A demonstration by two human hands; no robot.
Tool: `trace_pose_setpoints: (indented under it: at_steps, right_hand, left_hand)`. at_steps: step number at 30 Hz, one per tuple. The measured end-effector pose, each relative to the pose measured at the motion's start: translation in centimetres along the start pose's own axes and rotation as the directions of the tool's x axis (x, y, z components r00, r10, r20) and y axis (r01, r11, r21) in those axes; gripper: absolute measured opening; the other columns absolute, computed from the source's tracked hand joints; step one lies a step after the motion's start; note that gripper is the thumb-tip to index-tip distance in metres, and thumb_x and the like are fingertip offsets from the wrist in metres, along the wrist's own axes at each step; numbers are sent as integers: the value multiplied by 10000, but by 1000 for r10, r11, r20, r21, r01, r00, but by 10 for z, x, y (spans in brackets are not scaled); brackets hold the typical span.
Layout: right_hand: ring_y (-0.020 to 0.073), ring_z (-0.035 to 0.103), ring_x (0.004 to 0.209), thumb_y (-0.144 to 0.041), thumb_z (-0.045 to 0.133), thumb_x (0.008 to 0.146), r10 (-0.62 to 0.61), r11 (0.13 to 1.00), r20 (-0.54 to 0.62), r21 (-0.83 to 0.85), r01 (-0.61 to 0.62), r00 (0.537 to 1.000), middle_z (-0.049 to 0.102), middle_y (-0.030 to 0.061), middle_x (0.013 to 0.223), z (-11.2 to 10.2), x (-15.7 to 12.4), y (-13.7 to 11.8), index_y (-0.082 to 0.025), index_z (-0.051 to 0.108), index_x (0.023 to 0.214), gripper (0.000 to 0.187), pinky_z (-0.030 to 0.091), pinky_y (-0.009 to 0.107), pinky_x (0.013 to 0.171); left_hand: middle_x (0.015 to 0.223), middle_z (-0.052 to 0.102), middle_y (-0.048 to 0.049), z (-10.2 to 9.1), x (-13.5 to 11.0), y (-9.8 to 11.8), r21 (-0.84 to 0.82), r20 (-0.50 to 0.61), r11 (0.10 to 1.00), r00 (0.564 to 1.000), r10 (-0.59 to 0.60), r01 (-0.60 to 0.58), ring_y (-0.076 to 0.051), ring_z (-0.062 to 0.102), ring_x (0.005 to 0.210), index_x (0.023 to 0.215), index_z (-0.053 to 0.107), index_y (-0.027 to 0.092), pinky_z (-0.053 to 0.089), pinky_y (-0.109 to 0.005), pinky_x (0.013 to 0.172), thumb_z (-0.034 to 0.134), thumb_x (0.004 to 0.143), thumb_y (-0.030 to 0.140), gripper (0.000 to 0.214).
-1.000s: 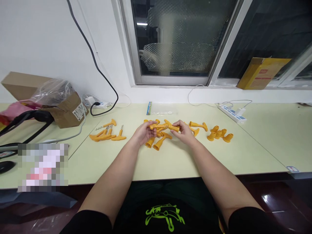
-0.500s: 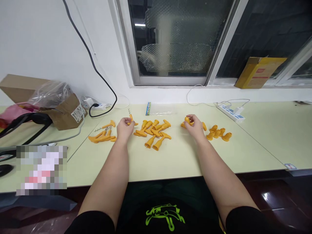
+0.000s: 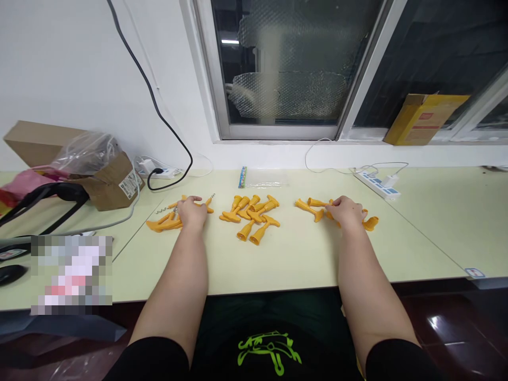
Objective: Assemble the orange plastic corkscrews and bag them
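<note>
At the left pile of yellow T-handled corkscrews, my left hand is lowered with its fingers curled. One corkscrew with a bare metal spiral sticks out at its thumb side, pointing up and right. My right hand reaches palm down over the yellow conical sleeves, partly covering them. Its fingertips are hidden, so a grip cannot be made out. Left of that hand lie two yellow pieces, one a sleeved corkscrew. Several more sleeved corkscrews form a heap between my hands.
Behind the heap lies a clear plastic bag. Power strips stand at the back left and back right. An open cardboard box, a black cable and a computer mouse are on the left.
My left hand has moved left and down to the corkscrew pile, the corkscrew beside its thumb now tilted. My right hand has moved right onto the sleeves, leaving yellow pieces on the table.
</note>
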State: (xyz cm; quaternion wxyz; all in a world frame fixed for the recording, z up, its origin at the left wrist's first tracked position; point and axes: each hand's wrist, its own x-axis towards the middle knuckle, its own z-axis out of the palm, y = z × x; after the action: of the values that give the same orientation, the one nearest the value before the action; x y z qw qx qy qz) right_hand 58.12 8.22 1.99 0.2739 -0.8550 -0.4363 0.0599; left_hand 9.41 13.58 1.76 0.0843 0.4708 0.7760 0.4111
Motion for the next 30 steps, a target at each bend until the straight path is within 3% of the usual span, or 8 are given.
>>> trace_pose_setpoints:
  at_steps: [4, 7, 10, 13, 17, 24, 27, 30]
  right_hand:
    - [418, 477, 1159, -320, 685, 737, 54, 999, -93, 10, -53, 994, 650, 156, 1057, -4, 0, 5, -236, 657, 876, 165, 343, 618, 961]
    - [382, 466, 1205, -265, 608, 806, -57, 995, -223, 64, 73, 973, 606, 148, 1232, -6, -7, -1, -240, 670, 1028, 232, 363, 561, 998]
    - [313, 530, 1137, -237, 552, 858, -302, 929, -209, 155, 336, 930, 617, 135, 1182, 2, -18, -15, -211, 658, 1046, 217, 419, 458, 992]
    - [286, 570, 1130, -244, 581, 870, -498, 847, -30, 198, 494, 867, 635, 116, 1178, 19, -30, -30, -212, 662, 1098, 244, 447, 414, 990]
    - [308, 548, 1232, -195, 641, 835, -551, 835, 176, 126, 536, 816, 630, 129, 1244, 37, -42, -41, -196, 633, 1235, 400, 423, 413, 1047]
    - [326, 604, 1118, -232, 658, 847, -570, 817, 283, 99, 568, 771, 667, 144, 1142, 42, -52, -51, -179, 643, 1233, 390, 465, 430, 948]
    - [291, 625, 1001, -287, 658, 857, -581, 813, 189, 178, 554, 792, 668, 118, 1086, 41, -55, -56, -203, 667, 1079, 238, 475, 418, 891]
    - [217, 601, 787, -394, 686, 845, -502, 777, -5, 438, 453, 865, 648, 67, 992, 38, -55, -60, -223, 602, 989, 239, 498, 381, 755]
  left_hand:
    - [1239, 499, -160, -1, -6, 6, 49, -20, 998, 999, 47, -46, -389, 409, 1325, 990, 682, 208, 356, -553, 1133, 707, 738, 180, 255]
    - [1163, 566, -128, -1, -16, 18, 22, 25, 971, 971, 238, -239, -341, 488, 1250, 1029, 702, 219, 373, -501, 1131, 648, 808, 212, 228]
    - [1101, 623, -94, 1, -29, 31, -65, 164, 886, 871, 463, -459, -297, 556, 1160, 1035, 716, 232, 408, -438, 1106, 626, 844, 268, 215]
    - [1170, 636, -90, 5, -42, 39, -109, 306, 835, 781, 545, -540, -311, 544, 1209, 1080, 730, 252, 395, -446, 1125, 659, 844, 395, 285]
    - [1275, 623, -88, 13, -54, 41, -137, 481, 833, 699, 529, -536, -335, 540, 1276, 1161, 727, 284, 403, -454, 1139, 741, 774, 487, 437]
    - [1414, 529, -113, 32, -71, 45, -254, 551, 832, 633, 544, -494, -325, 521, 1361, 1188, 711, 238, 366, -442, 1207, 738, 768, 509, 500]
    - [1469, 500, -127, 42, -79, 49, -330, 573, 832, 606, 552, -446, -324, 457, 1435, 1236, 690, 233, 312, -458, 1242, 697, 819, 520, 506]
    - [1471, 526, -127, 49, -87, 55, -435, 568, 800, 563, 600, -413, -315, 446, 1450, 1267, 676, 234, 296, -473, 1247, 643, 877, 504, 475]
